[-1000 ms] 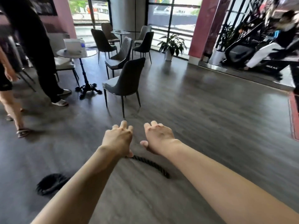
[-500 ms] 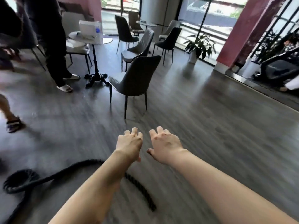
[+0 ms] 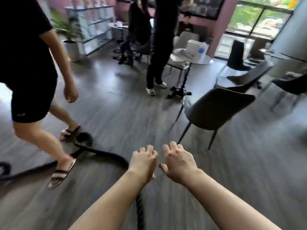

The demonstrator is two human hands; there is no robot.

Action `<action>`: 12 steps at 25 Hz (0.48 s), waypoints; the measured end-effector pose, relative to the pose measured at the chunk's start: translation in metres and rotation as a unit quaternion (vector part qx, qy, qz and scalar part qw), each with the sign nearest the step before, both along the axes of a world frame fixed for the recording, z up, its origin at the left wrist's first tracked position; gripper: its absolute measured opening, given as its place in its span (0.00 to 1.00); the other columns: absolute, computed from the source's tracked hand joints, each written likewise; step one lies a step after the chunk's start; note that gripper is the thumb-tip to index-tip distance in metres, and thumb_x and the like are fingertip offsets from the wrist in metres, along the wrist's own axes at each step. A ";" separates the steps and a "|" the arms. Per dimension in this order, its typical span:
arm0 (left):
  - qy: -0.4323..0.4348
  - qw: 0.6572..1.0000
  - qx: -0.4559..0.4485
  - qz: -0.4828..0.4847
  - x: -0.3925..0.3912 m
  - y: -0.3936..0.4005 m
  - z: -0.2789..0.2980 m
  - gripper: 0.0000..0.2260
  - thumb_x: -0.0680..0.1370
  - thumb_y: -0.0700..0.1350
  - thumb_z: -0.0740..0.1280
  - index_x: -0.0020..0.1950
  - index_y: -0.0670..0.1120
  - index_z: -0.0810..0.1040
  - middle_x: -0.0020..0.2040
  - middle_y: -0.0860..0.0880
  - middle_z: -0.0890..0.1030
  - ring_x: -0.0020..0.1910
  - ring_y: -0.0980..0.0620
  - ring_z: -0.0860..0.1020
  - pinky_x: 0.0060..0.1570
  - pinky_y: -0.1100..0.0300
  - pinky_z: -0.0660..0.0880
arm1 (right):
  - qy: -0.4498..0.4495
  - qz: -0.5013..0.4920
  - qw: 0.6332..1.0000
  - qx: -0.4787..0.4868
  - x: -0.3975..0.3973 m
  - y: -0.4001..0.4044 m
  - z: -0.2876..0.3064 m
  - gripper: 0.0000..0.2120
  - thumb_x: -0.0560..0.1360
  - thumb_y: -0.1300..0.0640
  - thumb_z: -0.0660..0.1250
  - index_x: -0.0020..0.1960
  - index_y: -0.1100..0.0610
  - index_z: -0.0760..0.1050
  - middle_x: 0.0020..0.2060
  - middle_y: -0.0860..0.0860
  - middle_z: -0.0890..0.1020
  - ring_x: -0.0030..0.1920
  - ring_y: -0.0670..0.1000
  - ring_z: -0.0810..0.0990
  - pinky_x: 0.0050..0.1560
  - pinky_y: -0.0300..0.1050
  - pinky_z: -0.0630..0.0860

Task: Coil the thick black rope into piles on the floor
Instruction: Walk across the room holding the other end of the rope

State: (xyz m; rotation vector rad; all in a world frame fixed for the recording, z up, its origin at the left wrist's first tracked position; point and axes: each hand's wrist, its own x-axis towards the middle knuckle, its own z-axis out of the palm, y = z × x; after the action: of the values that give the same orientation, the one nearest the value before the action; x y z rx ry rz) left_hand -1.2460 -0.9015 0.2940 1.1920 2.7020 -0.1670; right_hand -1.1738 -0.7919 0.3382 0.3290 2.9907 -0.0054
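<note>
The thick black rope (image 3: 106, 154) curves over the grey wood floor from a frayed, bunched end (image 3: 83, 140) towards my left hand (image 3: 143, 163). It passes under that hand, and a short tail (image 3: 139, 211) shows again below my left forearm. My left hand is curled downward with the rope running into it, and it looks closed on the rope. My right hand (image 3: 178, 163) hovers beside it with fingers spread and nothing in it. More rope trails off at the left edge (image 3: 5, 170).
A person in black shorts and striped sandals (image 3: 61, 173) steps across the rope at the left. A grey chair (image 3: 214, 110) stands just ahead on the right. Behind it are a round table (image 3: 192, 58) and another standing person (image 3: 157, 47).
The view has swung left, so the walking person is now close at the left and the chair sits to the right. Both hands stay stretched forward, side by side, over the rope.
</note>
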 end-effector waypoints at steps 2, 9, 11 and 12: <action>-0.022 0.997 0.005 0.080 0.031 0.008 -0.009 0.33 0.74 0.59 0.71 0.71 0.44 0.65 0.68 0.45 0.66 0.64 0.43 0.70 0.57 0.48 0.71 | -0.021 0.081 0.997 -0.005 0.008 0.020 -0.011 0.26 0.76 0.42 0.64 0.67 0.55 0.64 0.62 0.54 0.68 0.62 0.56 0.70 0.54 0.51 0.75; -0.046 0.956 -0.005 0.291 0.101 -0.031 -0.036 0.25 0.78 0.59 0.65 0.67 0.44 0.67 0.67 0.44 0.67 0.63 0.43 0.70 0.55 0.49 0.71 | -0.039 0.305 0.951 -0.033 -0.010 -0.001 -0.038 0.24 0.76 0.41 0.64 0.65 0.54 0.65 0.61 0.53 0.69 0.63 0.56 0.71 0.53 0.51 0.76; -0.052 0.935 -0.006 0.350 0.100 -0.048 -0.056 0.27 0.77 0.60 0.66 0.68 0.44 0.65 0.67 0.44 0.67 0.63 0.43 0.70 0.54 0.49 0.71 | -0.052 0.338 0.939 -0.043 -0.017 -0.017 -0.059 0.24 0.76 0.42 0.64 0.65 0.54 0.65 0.61 0.53 0.68 0.63 0.56 0.71 0.53 0.52 0.76; -0.055 0.925 -0.004 0.375 0.097 -0.051 -0.067 0.30 0.77 0.60 0.67 0.71 0.44 0.63 0.69 0.44 0.65 0.64 0.43 0.69 0.55 0.49 0.71 | -0.064 0.352 0.933 -0.041 -0.021 -0.021 -0.070 0.24 0.76 0.42 0.65 0.65 0.54 0.65 0.61 0.53 0.68 0.62 0.56 0.71 0.53 0.52 0.76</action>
State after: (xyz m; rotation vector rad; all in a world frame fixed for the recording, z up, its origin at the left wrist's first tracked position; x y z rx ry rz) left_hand -1.1489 -0.9528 0.2270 0.0935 2.8240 0.0009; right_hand -1.1946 -0.8129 0.2680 -0.7258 2.7864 -0.0340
